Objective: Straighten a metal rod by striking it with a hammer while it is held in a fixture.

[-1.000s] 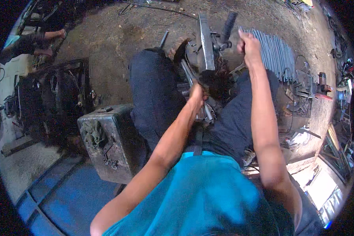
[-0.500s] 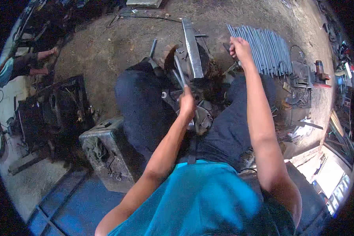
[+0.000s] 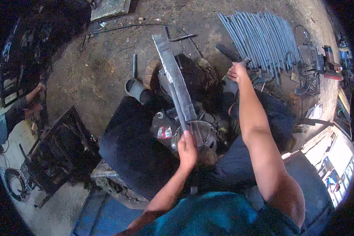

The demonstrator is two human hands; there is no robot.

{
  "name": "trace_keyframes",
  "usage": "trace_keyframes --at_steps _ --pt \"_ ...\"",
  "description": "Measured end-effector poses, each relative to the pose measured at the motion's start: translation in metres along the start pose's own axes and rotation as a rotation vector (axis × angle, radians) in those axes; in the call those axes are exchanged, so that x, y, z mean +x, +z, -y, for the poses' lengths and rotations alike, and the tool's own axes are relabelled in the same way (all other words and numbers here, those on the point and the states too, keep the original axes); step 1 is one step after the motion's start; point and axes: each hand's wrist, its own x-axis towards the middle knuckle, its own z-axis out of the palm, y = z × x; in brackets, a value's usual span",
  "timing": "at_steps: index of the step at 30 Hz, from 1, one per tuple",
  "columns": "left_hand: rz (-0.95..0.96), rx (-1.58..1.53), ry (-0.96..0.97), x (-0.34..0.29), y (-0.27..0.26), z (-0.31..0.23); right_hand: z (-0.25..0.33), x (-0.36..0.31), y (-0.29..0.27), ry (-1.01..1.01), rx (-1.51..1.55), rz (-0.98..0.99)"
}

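My left hand [image 3: 187, 150] is closed around the lower end of a grey metal rod [image 3: 177, 103]. The rod points away from me and lies along the left side of a long, flat, silvery metal bar [image 3: 172, 70], overlapping it in this view; whether they touch I cannot tell. Raised at the right, my right hand [image 3: 237, 73] is closed on a dark tool that looks like a hammer [image 3: 226, 51]; part of it is hidden by the fist. Under the bar's near end, between my knees, sits a round metal casing [image 3: 203, 133].
Many grey rods [image 3: 259, 41] lie side by side on the floor at the far right. A loose short rod [image 3: 135, 66] and a sandal [image 3: 134, 89] are left of the bar. Near my left leg stands a metal box [image 3: 120, 188]. Another person's arm [image 3: 33, 94] shows far left.
The view has shifted. My left hand sits lower in the picture, and its rod now overlaps the flat bar's left side. My right hand stays raised, with its dark tool showing more clearly.
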Motion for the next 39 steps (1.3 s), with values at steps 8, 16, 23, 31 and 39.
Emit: trace_keyframes --at_steps 8,16,23,31,39 --pt "-0.042 0.291 -0.014 0.011 0.010 0.004 0.022 0.096 0.063 0.211 0.497 -0.127" --pt "-0.013 0.253 -0.166 0.014 0.008 0.009 0.005 0.160 0.070 0.224 0.589 -0.133" --pt "0.104 0.033 -0.248 0.018 0.008 -0.005 -0.031 0.134 0.021 0.044 0.986 0.002" --pt "0.114 -0.133 -0.279 0.013 0.021 0.001 -0.010 -0.043 0.027 0.041 1.212 0.540" --pt "0.213 -0.070 -0.139 0.017 0.012 0.006 0.038 -0.248 0.049 -0.107 1.001 1.230"
